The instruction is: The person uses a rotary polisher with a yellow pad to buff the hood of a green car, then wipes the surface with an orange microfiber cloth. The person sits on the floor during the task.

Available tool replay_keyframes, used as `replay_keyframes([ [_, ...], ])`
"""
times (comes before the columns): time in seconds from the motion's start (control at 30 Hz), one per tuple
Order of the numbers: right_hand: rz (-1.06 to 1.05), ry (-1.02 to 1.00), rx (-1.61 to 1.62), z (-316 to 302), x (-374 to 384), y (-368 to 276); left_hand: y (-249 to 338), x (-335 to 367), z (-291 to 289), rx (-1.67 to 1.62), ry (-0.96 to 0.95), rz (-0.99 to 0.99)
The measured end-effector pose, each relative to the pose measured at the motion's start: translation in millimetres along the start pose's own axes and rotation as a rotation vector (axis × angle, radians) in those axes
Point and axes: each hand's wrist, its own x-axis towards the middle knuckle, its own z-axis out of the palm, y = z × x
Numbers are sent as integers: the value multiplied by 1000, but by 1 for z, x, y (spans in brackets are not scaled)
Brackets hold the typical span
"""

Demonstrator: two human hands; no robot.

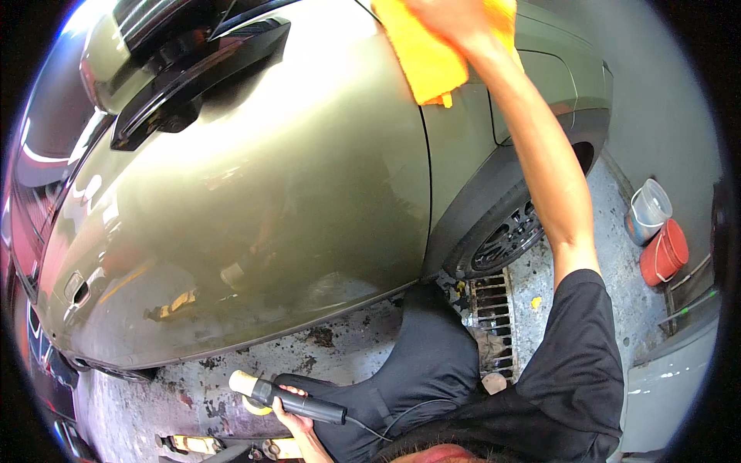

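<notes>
The green car [309, 201] is above the left hand [296, 413], which holds the black tool [323, 410] by its middle, maybe so it won't tip. The cord [367, 429] trails to that hand's right. Next, the yellow cloth [432, 71] is under the right hand [454, 25], maybe to press it flat; I can't tell if the hand pinches it. A red bucket [664, 251] stands lower, to the right of that hand.

Right hand [451, 21] on yellow cloth [432, 71] against olive car [309, 185], left hand [292, 413] around black tool [320, 410]
</notes>
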Motion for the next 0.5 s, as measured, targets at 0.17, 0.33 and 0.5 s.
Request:
replay_keyframes([
  [0.17,41,-180,111,21,-15,17,4,-2,6,44,5,-5],
  [0.33,-34,-229,37,17,-12,5,0,-6,3,24,14,26],
  [0.5,-207,-260,-176,19,-2,-32,-1,-9,13,8,-4,15],
])
